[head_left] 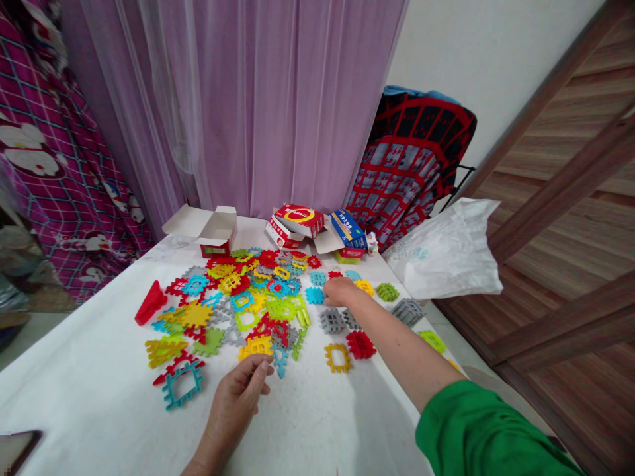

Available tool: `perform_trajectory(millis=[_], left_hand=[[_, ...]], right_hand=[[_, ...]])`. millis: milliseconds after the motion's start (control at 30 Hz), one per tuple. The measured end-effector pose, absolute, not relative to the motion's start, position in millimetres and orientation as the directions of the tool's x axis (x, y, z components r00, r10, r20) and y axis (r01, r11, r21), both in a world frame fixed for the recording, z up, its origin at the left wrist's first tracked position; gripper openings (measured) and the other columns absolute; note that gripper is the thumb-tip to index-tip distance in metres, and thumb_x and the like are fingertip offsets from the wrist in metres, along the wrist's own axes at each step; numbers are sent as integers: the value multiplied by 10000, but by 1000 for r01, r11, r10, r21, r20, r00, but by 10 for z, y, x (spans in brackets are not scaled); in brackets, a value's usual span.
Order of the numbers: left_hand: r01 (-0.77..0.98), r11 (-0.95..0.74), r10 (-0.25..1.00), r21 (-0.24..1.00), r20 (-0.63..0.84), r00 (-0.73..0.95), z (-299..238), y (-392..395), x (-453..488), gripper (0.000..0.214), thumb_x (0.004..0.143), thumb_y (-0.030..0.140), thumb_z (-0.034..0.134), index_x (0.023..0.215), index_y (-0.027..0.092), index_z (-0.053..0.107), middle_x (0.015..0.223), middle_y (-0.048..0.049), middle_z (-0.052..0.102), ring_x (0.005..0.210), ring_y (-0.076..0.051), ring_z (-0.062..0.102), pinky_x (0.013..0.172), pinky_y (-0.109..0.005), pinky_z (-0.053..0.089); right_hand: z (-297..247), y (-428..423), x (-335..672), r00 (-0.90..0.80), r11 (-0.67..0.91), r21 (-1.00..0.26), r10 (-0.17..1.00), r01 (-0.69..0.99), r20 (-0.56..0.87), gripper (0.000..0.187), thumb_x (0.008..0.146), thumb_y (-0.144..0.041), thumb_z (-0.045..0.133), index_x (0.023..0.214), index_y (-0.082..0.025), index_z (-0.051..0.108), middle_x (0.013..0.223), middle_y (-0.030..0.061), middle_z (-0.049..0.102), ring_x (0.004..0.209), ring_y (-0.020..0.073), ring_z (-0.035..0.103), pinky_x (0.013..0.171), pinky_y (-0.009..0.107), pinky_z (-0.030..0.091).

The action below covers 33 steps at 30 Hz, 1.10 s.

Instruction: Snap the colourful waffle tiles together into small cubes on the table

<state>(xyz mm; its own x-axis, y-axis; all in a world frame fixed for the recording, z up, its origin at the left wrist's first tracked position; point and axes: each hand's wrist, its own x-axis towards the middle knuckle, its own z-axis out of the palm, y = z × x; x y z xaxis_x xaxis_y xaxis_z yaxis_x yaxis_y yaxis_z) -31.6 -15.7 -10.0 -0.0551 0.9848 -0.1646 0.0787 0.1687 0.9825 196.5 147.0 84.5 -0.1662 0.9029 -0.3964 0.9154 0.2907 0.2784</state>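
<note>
My right hand (340,291) reaches out over the table with its fingers curled down and closed at the right edge of a light blue interlocking plastic piece (314,295). My left hand (243,389) is nearer to me, thumb and fingers pinched together just below a yellow castle-edged piece (256,346); what sits between its fingertips is hidden. Beyond and left of it spreads a heap of mixed interlocking pieces (243,303). Right of the heap lie separate pieces: grey (332,321), red (361,344), a yellow square frame (338,357) and green (387,291).
At the back of the white-covered table (124,396) stand an open box (217,233), a red box (297,219) and a blue box (348,227). A white plastic bag (446,251) rests at the right edge. A dark-rimmed object (20,449) is at lower left.
</note>
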Motion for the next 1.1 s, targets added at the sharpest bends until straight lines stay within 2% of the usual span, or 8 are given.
perform_trajectory(millis=[300,500,567,633,800,967,1033,1100], left_hand=[[65,183,983,981,-181,-39,-113,-147,-323,452,675,590,601,862,185,673,769,-50,670,561,-154,592,332,-185,357],[62,181,983,981,-179,-48,-149,-117,-318,427,662,566,605,849,188,668,755,-46,672,541,-152,593,320,-189,360],[54,186,981,981,-182,-62,-155,-96,-313,432,646,565,610,842,184,664,745,-46,671,522,-147,584,310,-187,347],[40,187,980,982,-184,-73,-157,-79,-311,438,637,564,608,838,178,659,735,-45,665,507,-139,573,304,-183,333],[20,152,984,988,-149,-97,-133,-100,-299,433,650,555,598,839,169,651,720,-37,654,493,-121,560,313,-174,325],[89,99,989,991,-88,-116,-112,-98,-318,434,690,568,563,853,175,648,726,-37,664,489,-126,574,316,-181,320],[217,43,991,975,-14,-132,-69,-10,-393,405,759,540,509,875,179,654,721,-35,674,515,-141,601,357,-201,379],[458,-27,984,889,105,-146,24,133,-512,346,843,450,454,922,188,664,770,-35,696,618,-151,650,512,-231,487]], right_hand=[[873,1455,1972,-163,266,255,918,929,-362,250,762,-262,634,953,-152,752,1023,169,717,969,283,663,762,311,493],[1097,1224,1973,-194,227,208,967,951,-167,260,837,-266,517,941,-217,750,1012,109,726,947,243,655,741,289,452],[1075,1054,1914,-237,241,123,970,963,-53,278,868,-263,473,936,-250,743,995,67,732,924,210,654,724,264,436],[952,845,1816,-267,278,-71,954,958,136,260,872,-259,481,888,-261,740,932,31,739,855,174,657,694,235,424],[434,339,1502,-109,399,-484,846,779,522,233,870,-258,496,833,-231,725,803,21,723,720,139,646,679,220,441],[171,86,1358,15,492,-544,733,679,681,234,885,-241,488,827,-193,710,747,38,706,644,133,635,643,216,459],[141,40,1362,10,527,-525,699,668,715,222,884,-227,495,837,-187,708,733,36,700,625,125,630,630,208,458],[112,5,1372,11,551,-507,670,662,742,215,883,-222,500,840,-184,707,712,33,693,603,119,622,617,203,455]])
